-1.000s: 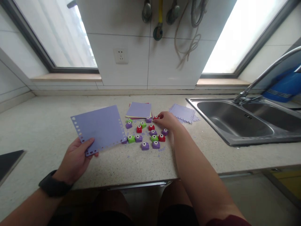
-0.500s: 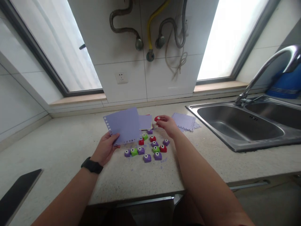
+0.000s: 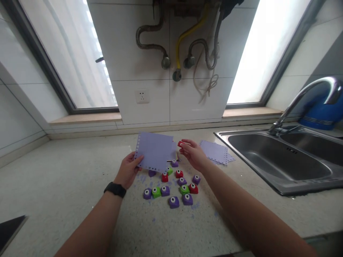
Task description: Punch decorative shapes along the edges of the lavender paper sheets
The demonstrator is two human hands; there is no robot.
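My left hand (image 3: 129, 169) grips a purple sheet of paper (image 3: 155, 150) by its lower left corner, thumb on top. Punched holes run along the sheet's left and bottom edges. Between the thumb and fingers of my right hand (image 3: 193, 153) is a small red craft punch (image 3: 181, 144), held just right of the sheet and apart from it. Below on the counter lie several purple, green and red craft punches, among them a green punch (image 3: 156, 192), a purple punch (image 3: 174, 202) and a red punch (image 3: 193, 188). The sheet partly covers some of them.
A stack of punched purple sheets (image 3: 214, 151) lies right of my right hand. Farther right is a steel sink (image 3: 276, 157) with a faucet (image 3: 302, 96). Purple paper bits dot the counter (image 3: 88, 185). A dark flat object (image 3: 10, 232) sits at the left edge.
The purple sheet has swung rightward and turned, coming nearer the red punch. My right hand has turned that punch in its fingers. The camera view has tilted up.
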